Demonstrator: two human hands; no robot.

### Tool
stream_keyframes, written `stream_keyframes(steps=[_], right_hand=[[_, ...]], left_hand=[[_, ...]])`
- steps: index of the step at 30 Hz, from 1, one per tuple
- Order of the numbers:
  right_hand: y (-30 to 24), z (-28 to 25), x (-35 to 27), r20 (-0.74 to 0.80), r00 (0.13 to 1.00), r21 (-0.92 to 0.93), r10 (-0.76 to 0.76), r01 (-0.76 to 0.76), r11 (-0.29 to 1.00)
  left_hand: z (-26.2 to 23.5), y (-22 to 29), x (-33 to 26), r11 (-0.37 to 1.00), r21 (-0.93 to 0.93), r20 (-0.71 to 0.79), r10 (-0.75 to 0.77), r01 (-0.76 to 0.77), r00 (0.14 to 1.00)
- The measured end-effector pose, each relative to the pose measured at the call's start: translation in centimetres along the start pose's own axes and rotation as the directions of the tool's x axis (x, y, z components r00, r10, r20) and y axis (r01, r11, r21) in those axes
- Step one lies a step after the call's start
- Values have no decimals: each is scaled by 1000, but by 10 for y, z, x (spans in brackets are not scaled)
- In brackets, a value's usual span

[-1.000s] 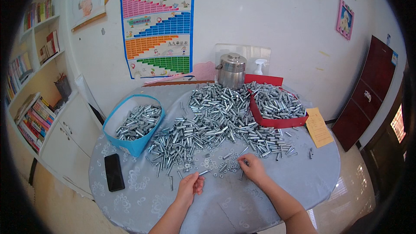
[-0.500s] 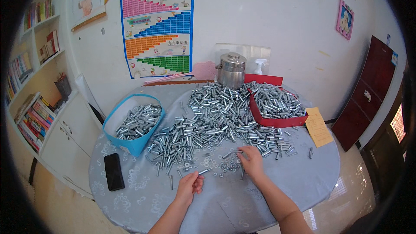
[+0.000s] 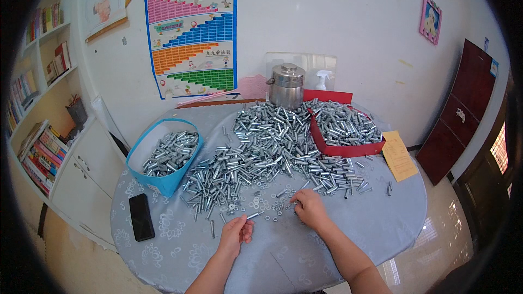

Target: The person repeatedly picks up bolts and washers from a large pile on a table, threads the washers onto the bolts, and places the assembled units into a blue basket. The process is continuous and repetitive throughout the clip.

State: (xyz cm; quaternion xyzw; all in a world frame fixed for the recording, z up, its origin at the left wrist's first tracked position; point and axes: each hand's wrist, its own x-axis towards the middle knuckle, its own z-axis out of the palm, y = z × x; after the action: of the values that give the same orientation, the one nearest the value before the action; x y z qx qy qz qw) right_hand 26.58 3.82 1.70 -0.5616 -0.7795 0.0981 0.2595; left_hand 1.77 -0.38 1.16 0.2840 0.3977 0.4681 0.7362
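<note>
My left hand point(image 3: 235, 234) is closed around a shiny metal bolt point(image 3: 254, 215), whose free end points right and slightly away from me. Low over the near side of the pile, my right hand point(image 3: 310, 208) has its fingers curled down beside small nuts and washers point(image 3: 278, 206). Its fingertips are bunched, and whatever they may hold is too small to make out. A large heap of metal bolts point(image 3: 256, 141) spreads over the cloth beyond both hands. One loose bolt point(image 3: 212, 229) lies left of my left hand.
A blue bin point(image 3: 170, 184) of bolts stands at left, with a black phone point(image 3: 141, 218) nearer me. At right are a red box point(image 3: 348, 151) of bolts and a yellow paper point(image 3: 399, 158). A steel pot point(image 3: 287, 87) and spray bottle point(image 3: 322, 80) stand behind.
My right hand has drawn slightly toward me, and its fingers have come off a bolt lying by the nuts. The left hand keeps its bolt in nearly the same place. The view has shifted a little.
</note>
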Motion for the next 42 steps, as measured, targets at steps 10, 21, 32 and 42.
stream_keyframes(steps=[10,21,32,42], right_hand=[[-49,35,-21,304,858,18,-414,429,903],[-20,11,-6,-191,973,147,-131,161,976],[-33,24,4,-123,942,114,-313,327,938],[-34,18,2,-72,965,148,-253,261,954]], left_hand=[[-1,-2,2,1000,-26,-4,5,-6,1000],[-1,0,1,1000,-21,-9,5,-5,1000],[1,-1,0,1000,8,-20,16,-15,1000],[-1,-3,1,999,27,3,20,-20,1000]])
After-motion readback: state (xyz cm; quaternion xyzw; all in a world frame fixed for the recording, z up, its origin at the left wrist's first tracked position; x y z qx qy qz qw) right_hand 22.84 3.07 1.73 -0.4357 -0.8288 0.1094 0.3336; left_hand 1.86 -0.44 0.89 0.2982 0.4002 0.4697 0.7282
